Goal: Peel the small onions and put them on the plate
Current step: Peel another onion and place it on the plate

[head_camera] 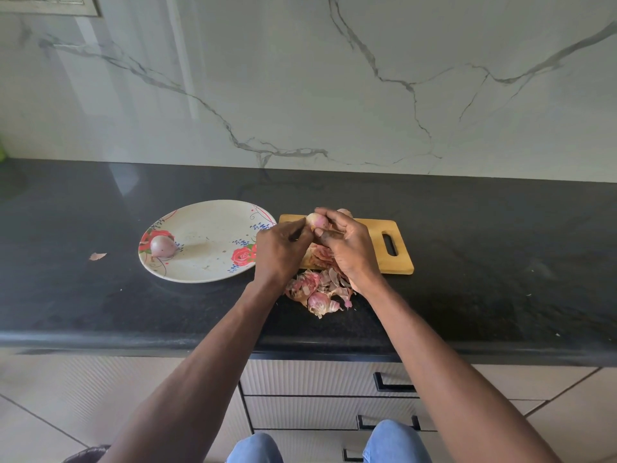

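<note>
Behind everything stood a glossy marble-patterned wall (300, 78) with grey veins, and below it ran the speckled black stone counter (484, 262), polished and round-edged. On the counter lay a round cream plate (207, 212) printed with red roses, and just to its right a rectangular wooden cutting board (377, 232) with a slot handle facing right. At the board's near edge sat a heap of papery pink and tan onion skins (317, 292), crinkled and curled. One peeled onion (162, 246), smooth and purplish, rested on the plate's left side, its long axis roughly left to right. Above the board's left end the right hand (350, 248) curled its fingers around a small onion (317, 221), pale tip pointing left, while the left hand (278, 248) pinched at that tip.
</note>
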Demonstrator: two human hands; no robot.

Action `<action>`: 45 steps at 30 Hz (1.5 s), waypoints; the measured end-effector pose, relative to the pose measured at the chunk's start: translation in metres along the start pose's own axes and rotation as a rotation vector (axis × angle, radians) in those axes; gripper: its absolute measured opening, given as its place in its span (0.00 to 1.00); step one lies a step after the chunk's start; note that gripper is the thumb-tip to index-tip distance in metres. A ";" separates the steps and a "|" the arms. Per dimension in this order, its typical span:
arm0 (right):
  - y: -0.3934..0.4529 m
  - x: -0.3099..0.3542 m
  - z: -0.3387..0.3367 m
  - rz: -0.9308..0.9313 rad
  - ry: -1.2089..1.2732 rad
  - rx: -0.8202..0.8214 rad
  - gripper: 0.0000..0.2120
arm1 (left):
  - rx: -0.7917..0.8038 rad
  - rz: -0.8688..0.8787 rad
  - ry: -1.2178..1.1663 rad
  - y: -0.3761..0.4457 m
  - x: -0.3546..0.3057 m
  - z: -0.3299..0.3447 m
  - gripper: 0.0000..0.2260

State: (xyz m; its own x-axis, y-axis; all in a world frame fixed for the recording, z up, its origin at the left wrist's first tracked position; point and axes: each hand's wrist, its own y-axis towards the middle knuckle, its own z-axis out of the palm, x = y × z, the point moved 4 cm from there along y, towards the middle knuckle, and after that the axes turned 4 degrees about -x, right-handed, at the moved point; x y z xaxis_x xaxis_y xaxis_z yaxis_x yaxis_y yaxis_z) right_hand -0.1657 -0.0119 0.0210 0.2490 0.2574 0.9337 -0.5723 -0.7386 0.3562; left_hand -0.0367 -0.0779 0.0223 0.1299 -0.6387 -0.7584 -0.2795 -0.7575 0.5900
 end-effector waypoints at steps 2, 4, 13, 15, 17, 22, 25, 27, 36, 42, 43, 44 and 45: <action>0.000 -0.001 0.000 0.004 0.004 0.000 0.17 | 0.002 0.010 0.016 0.000 0.001 0.000 0.10; 0.000 -0.002 0.001 0.018 0.027 0.006 0.16 | 0.003 0.013 0.022 0.000 0.002 0.001 0.12; -0.003 0.005 0.002 0.125 0.183 0.039 0.15 | -0.008 -0.052 -0.062 0.000 -0.004 -0.002 0.07; -0.004 0.007 0.002 0.180 0.297 0.039 0.14 | -0.016 -0.078 -0.072 0.000 -0.006 -0.003 0.07; -0.003 0.007 0.002 0.255 0.459 0.050 0.13 | -0.034 -0.123 -0.065 0.002 -0.003 -0.004 0.09; 0.000 0.004 0.001 0.349 0.563 0.058 0.10 | -0.011 -0.189 -0.074 0.005 -0.004 -0.004 0.07; 0.001 0.004 -0.001 0.345 0.531 0.060 0.10 | -0.005 -0.196 -0.047 0.005 -0.002 -0.001 0.07; 0.001 0.003 0.000 0.360 0.539 0.057 0.11 | -0.026 -0.210 -0.013 0.007 0.001 -0.003 0.08; 0.000 0.003 -0.004 0.369 0.438 -0.009 0.10 | 0.071 -0.200 -0.208 0.008 -0.004 -0.007 0.14; 0.004 -0.005 -0.008 0.250 0.127 -0.068 0.09 | 0.152 -0.160 -0.234 0.004 -0.008 -0.004 0.12; 0.003 -0.004 -0.009 0.226 0.085 -0.079 0.09 | 0.158 -0.161 -0.239 0.003 -0.009 -0.005 0.14; 0.003 -0.001 -0.010 0.198 0.052 -0.087 0.09 | 0.162 -0.163 -0.238 0.003 -0.010 -0.005 0.18; 0.003 0.000 -0.010 0.170 0.031 -0.090 0.09 | 0.161 -0.159 -0.228 0.002 -0.010 -0.006 0.21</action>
State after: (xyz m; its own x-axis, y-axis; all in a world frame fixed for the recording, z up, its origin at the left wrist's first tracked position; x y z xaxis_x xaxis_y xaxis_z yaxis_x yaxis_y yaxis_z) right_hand -0.1750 -0.0074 0.0225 0.1196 0.1537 0.9808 -0.6716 -0.7151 0.1940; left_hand -0.0332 -0.0741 0.0329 -0.0275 -0.4537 -0.8907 -0.4218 -0.8026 0.4218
